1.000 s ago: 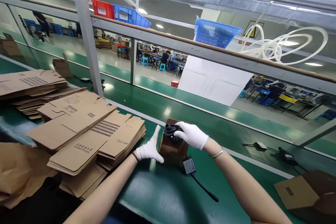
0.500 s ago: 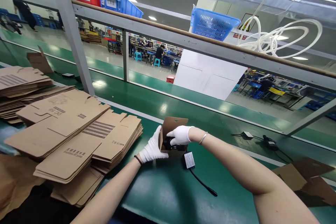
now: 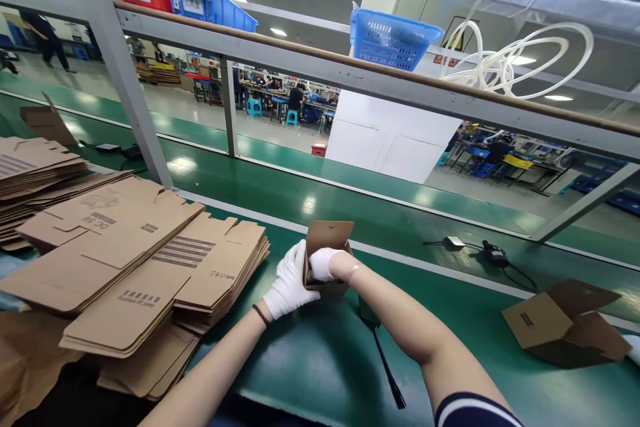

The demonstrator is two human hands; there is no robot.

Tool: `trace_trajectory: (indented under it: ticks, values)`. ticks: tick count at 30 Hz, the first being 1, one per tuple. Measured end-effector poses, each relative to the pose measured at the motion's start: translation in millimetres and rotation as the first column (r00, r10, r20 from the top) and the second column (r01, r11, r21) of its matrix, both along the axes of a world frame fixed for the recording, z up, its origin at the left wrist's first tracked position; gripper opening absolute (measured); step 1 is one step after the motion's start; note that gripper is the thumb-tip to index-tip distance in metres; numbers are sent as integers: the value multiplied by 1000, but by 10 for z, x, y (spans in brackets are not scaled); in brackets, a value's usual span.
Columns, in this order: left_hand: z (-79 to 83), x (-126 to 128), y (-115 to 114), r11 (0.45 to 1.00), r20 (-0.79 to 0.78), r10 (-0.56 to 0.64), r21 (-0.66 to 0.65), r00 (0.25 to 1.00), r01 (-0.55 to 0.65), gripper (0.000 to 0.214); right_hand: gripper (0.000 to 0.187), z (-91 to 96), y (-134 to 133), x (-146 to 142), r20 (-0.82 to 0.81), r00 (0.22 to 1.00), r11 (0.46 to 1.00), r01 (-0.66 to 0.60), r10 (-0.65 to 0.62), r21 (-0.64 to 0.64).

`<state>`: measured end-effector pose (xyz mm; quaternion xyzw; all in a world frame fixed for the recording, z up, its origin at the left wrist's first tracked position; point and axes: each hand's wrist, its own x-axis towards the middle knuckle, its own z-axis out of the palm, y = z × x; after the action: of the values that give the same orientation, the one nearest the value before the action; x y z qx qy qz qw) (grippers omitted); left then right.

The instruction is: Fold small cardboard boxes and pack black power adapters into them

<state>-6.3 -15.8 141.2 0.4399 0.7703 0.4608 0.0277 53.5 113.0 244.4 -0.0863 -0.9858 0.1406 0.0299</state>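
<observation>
A small brown cardboard box [image 3: 327,240] stands on the green belt [image 3: 320,360] with its top flap up. My left hand [image 3: 289,281], in a white glove, grips the box's left side. My right hand [image 3: 323,263], also gloved, is pushed into the box's open mouth with its fingers curled inside; whatever they hold is hidden. A black cable [image 3: 385,367] runs from under my right forearm toward me across the belt.
Stacks of flat cardboard blanks [image 3: 135,267] lie to the left. An open box [image 3: 565,323] lies at the right. A black adapter with cable [image 3: 493,255] rests on the far belt. Overhead are blue baskets [image 3: 393,40] and coiled white tubing [image 3: 510,63]. People work at tables far behind.
The black part that my right hand held over the box has gone down inside it, and the hand has followed. The flap stands up. The small adapter block beside the box is out of sight.
</observation>
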Motion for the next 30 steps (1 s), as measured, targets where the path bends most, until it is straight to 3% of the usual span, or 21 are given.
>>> trace_trajectory:
  ticks: [2, 3, 4, 6, 8, 9, 11, 14, 16, 17, 18, 20, 21, 23, 24, 25, 27, 30]
  values:
    - [219, 37, -48, 1000, -239, -4, -29, 971, -3, 108, 29, 110, 178, 251, -37, 999, 999, 5, -6, -39]
    - [364, 60, -53, 996, -335, -68, -85, 940, 41, 96, 31, 132, 288, 415, -77, 996, 997, 42, -48, -69]
    - [517, 85, -35, 976, -399, -171, -195, 901, 99, 83, 35, 119, 400, 593, -152, 974, 982, 149, -167, -118]
    - [793, 134, 79, 853, -399, -385, -498, 832, 156, 58, 46, -34, 588, 946, -85, 914, 907, 377, -397, -189]
    - [960, 176, 280, 688, -325, -483, -715, 813, 123, 50, 58, -331, 690, 1232, 125, 884, 862, 467, -451, -197]
    - [995, 189, 393, 618, -290, -501, -780, 815, 103, 48, 55, -503, 710, 1336, 203, 884, 861, 460, -421, -217]
    - [988, 196, 588, 522, -241, -526, -849, 816, 86, 43, 26, -805, 719, 1474, 322, 862, 853, 471, -392, -225]
    - [904, 167, 707, 432, -218, -569, -900, 793, 62, 38, 24, -961, 752, 1585, 263, 824, 842, 535, -502, -71]
    - [865, 153, 678, 419, -234, -591, -907, 772, 45, 42, 29, -864, 808, 1627, 20, 797, 793, 597, -603, 119]
    - [856, 152, 649, 418, -243, -601, -908, 761, 40, 46, 31, -785, 837, 1634, -161, 793, 769, 609, -588, 193]
    - [854, 154, 619, 419, -252, -611, -907, 750, 36, 50, 33, -703, 862, 1625, -343, 798, 773, 585, -495, 244]
    - [859, 168, 576, 424, -270, -629, -905, 729, 32, 55, 40, -575, 881, 1557, -601, 792, 849, 387, -106, 360]
    - [863, 174, 566, 428, -278, -637, -904, 719, 29, 54, 46, -539, 873, 1499, -644, 755, 870, 230, 122, 435]
    - [865, 181, 561, 434, -294, -650, -901, 701, 24, 49, 58, -525, 831, 1351, -610, 645, 836, -82, 459, 543]
    - [862, 179, 561, 439, -304, -655, -898, 692, 21, 46, 62, -536, 804, 1271, -585, 610, 817, -196, 535, 543]
    - [858, 174, 561, 446, -314, -659, -895, 683, 18, 44, 61, -548, 779, 1194, -574, 600, 818, -274, 557, 507]
    - [843, 155, 554, 469, -340, -664, -883, 667, 17, 42, 49, -540, 733, 1056, -584, 664, 882, -301, 467, 363]
    - [810, 131, 545, 504, -369, -659, -863, 656, 21, 42, 25, -361, 640, 887, -452, 879, 979, -70, 151, 192]
